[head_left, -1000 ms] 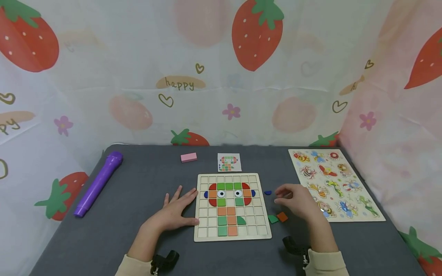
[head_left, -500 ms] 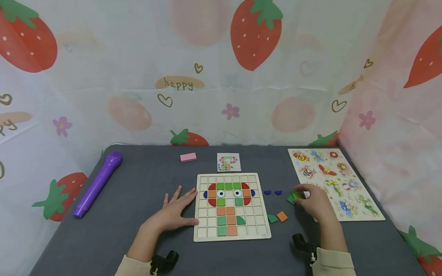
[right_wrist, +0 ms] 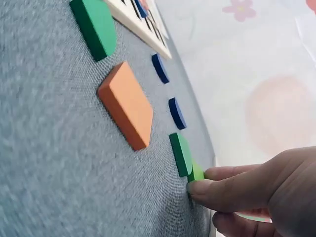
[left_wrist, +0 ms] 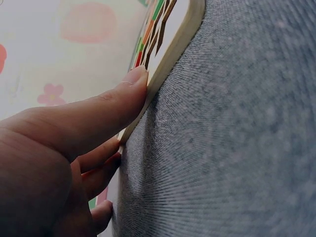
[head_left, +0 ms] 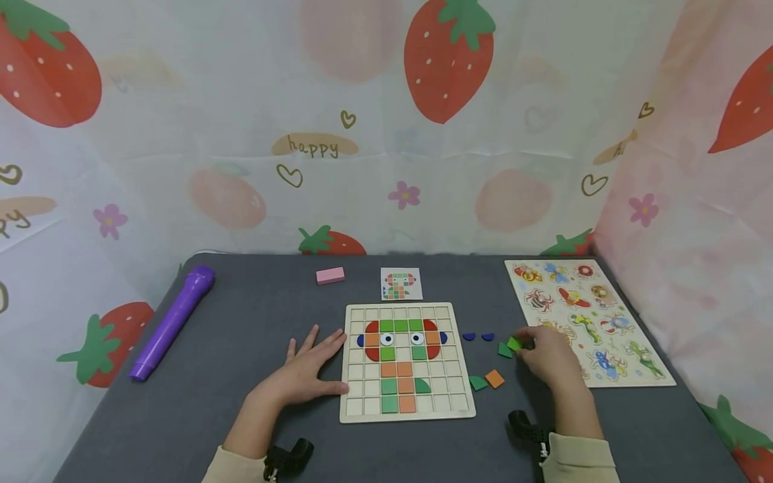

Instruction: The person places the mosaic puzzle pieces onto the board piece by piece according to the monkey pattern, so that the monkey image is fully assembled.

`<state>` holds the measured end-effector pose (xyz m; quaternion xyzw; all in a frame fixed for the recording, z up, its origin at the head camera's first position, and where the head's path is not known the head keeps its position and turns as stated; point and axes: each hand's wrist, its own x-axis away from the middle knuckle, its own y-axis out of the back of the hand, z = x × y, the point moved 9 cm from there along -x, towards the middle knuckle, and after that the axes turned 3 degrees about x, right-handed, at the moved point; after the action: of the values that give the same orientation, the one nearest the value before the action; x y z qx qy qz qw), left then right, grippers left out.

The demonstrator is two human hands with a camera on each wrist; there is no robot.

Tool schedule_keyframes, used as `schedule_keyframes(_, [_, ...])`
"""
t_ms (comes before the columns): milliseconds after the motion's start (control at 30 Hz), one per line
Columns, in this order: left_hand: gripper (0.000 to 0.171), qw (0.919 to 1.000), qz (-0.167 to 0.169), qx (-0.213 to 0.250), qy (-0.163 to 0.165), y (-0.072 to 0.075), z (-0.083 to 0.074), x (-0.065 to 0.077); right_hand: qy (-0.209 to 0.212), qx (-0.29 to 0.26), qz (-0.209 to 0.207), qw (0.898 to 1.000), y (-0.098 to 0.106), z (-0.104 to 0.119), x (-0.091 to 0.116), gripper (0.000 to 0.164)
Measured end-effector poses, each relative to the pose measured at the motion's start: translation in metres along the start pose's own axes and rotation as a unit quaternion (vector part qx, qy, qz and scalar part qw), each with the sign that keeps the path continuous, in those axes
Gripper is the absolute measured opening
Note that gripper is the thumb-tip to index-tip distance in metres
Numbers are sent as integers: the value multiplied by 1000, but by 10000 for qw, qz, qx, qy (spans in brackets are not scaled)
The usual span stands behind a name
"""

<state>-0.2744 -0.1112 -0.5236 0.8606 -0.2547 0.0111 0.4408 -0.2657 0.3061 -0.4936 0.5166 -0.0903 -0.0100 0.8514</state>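
Note:
A wooden grid board with coloured mosaic tiles lies at the centre of the table. My left hand rests beside its left edge, fingers spread; in the left wrist view the thumb touches the board's side. At the right, my right hand pinches a light green tile between thumb and fingertips. Against that tile sits a darker green one. Two blue half-round tiles lie between board and hand. Nearer me are an orange square tile and a green rounded tile.
A small pattern card lies behind the board, with a pink block to its left. A purple microphone-shaped toy lies at the left. At the right is a sheet of insect pictures, partly under my right hand.
My right hand has moved right, away from the blue tiles; a second blue tile now shows beside the first. It now holds the light green tile. My left hand stays put.

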Motion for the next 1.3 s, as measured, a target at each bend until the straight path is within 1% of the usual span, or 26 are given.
schedule_keyframes(100, [99,10000,0,13,9,0,0,1,-3,-51,147,9999,-4,1,-1,34])
schedule_keyframes(200, [99,10000,-11,31,9,0,0,1,45,-96,147,9998,-6,2,-2,32])
schedule_keyframes(333, [99,10000,-21,16,15,0,1,0,86,-128,68,9999,-4,3,-2,19])
schedule_keyframes(433, [99,10000,-17,27,24,0,2,0,104,-168,4,9998,-2,6,0,12])
schedule_keyframes(600, [99,10000,-19,26,1,0,2,-1,350,-366,-230,9985,5,17,6,14])
schedule_keyframes(733, [99,10000,-22,27,-7,1,1,-1,678,-620,-363,9951,11,36,8,16])
schedule_keyframes(833, [99,10000,-3,44,-1,1,1,1,878,-863,-311,9919,8,54,11,17])
schedule_keyframes(1000, [99,10000,-3,35,-23,1,1,0,1156,-1168,-234,9861,-3,88,17,16])
schedule_keyframes(1100, [99,10000,-20,56,-58,1,0,1,1266,-1260,-193,9837,-11,107,22,16])
schedule_keyframes(1233, [99,9999,-46,66,-68,2,-1,1,1324,-1385,-128,9814,-20,125,26,16])
schedule_keyframes(1300, [98,9999,-56,64,-66,2,-1,2,1304,-1447,-77,9808,-26,131,28,13])
